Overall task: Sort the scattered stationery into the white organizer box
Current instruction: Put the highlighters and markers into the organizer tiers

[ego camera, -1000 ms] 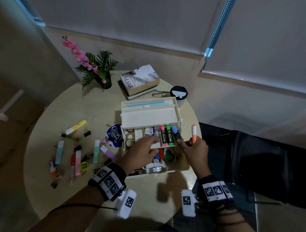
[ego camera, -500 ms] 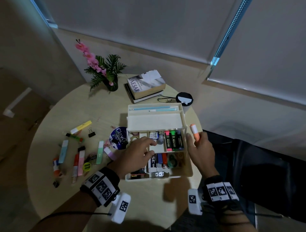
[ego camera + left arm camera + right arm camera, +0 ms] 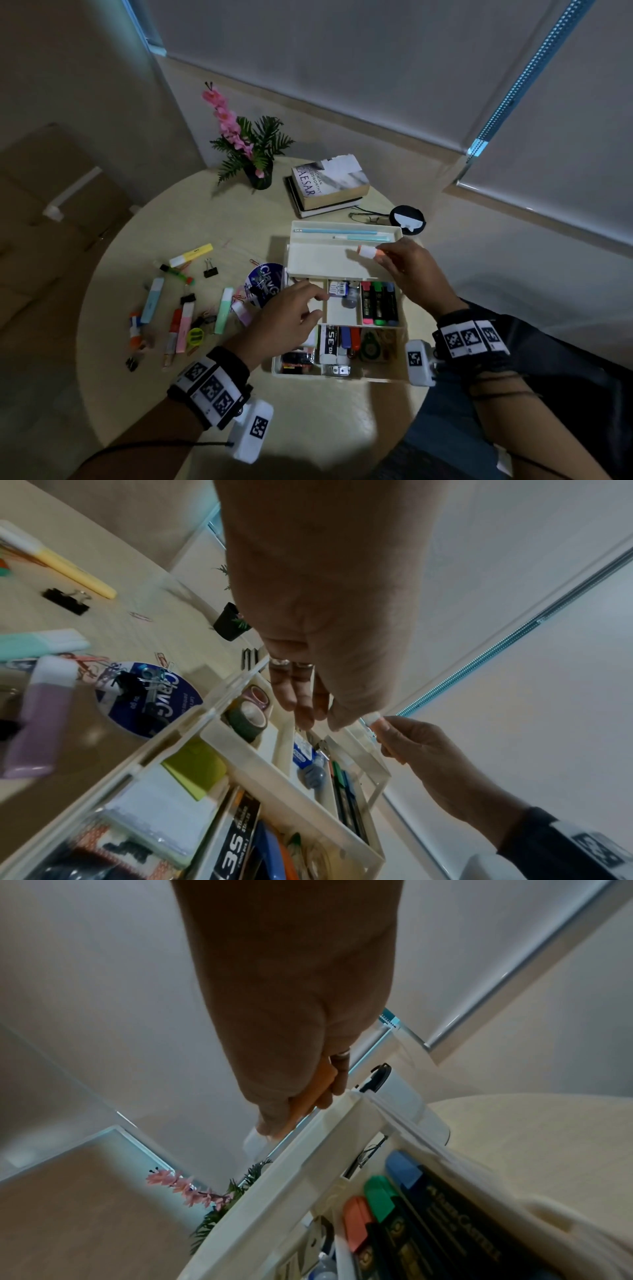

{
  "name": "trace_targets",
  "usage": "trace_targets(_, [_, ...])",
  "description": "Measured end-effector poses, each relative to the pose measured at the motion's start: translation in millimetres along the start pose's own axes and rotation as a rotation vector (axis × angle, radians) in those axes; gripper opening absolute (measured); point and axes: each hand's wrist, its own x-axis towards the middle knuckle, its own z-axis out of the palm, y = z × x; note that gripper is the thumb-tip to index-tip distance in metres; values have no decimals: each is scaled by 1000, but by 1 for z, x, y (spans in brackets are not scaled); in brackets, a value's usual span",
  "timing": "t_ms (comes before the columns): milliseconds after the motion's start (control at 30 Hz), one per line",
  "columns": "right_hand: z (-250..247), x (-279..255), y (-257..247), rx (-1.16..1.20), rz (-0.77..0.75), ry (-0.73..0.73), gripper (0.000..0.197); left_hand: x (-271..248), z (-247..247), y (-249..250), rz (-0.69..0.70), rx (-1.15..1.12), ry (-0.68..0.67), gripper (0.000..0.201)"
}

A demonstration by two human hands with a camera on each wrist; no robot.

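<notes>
The white organizer box (image 3: pixel 342 374) stands open in tiers at the table's right. My right hand (image 3: pixel 381 256) grips an orange highlighter with a white cap (image 3: pixel 367 251), held sideways just above the empty upper tray (image 3: pixel 322 263). In the right wrist view the orange barrel (image 3: pixel 310 1096) lies in the curled fingers (image 3: pixel 337 1080). My left hand (image 3: pixel 313 305) hovers over the left of the middle tier, fingers loosely bent and holding nothing. Below those fingertips (image 3: pixel 306 718) are tape rolls (image 3: pixel 246 718). Pink, green and blue highlighters (image 3: pixel 379 303) lie in the middle tier's right compartment.
Several highlighters, binder clips and paper clips lie scattered left of the box (image 3: pixel 178 308), with a round blue tin (image 3: pixel 265 284) beside it. Two blue pens (image 3: pixel 346 233) lie in the back tray. Books (image 3: pixel 329 186), a plant (image 3: pixel 253 154), glasses and a cup (image 3: pixel 407 219) stand behind.
My right hand carried the orange highlighter from the box's right side up and left over the upper tray, turning it from upright to sideways. The left hand shifted slightly left.
</notes>
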Motion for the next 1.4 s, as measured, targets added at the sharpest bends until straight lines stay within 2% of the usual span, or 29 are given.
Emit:
trace_targets(167, [2,14,8,15,-44,-78,13,-9,-6,-7,-26,-50,22,25])
trace_targets(267, [10,17,12,-108,-86,14,18,-12,-10,-10,-22,-55,35,25])
trace_targets(400, [19,18,7,-118,17,152,24,-14,-12,-20,-34,-47,43,23])
trace_targets(567, [25,18,-3,-101,-15,84,18,-20,-18,-26,-10,-56,59,19])
trace_targets(733, [31,31,-2,-146,-68,119,12,-38,-27,-48,-58,-44,35,22])
trace_targets(867, [38,31,-11,-162,-22,153,15,-63,-42,-77,-128,5,56,20])
trace_targets(1000, [56,19,-57,-106,-26,212,15,-88,-61,-118,-255,72,139,18])
trace_targets(1067, [76,10,-98,-6,-76,167,16,-102,-72,-144,-370,140,171,16])
trace_targets(1167, [116,2,-157,98,-125,5,18,-120,-87,-181,-509,179,225,15])
trace_targets(1267, [162,3,-198,131,-145,-133,6,-127,-103,-204,-595,229,223,11])
trace_targets(1400, [221,20,-217,53,-1,-282,8,-118,-128,-233,-674,243,250,18])
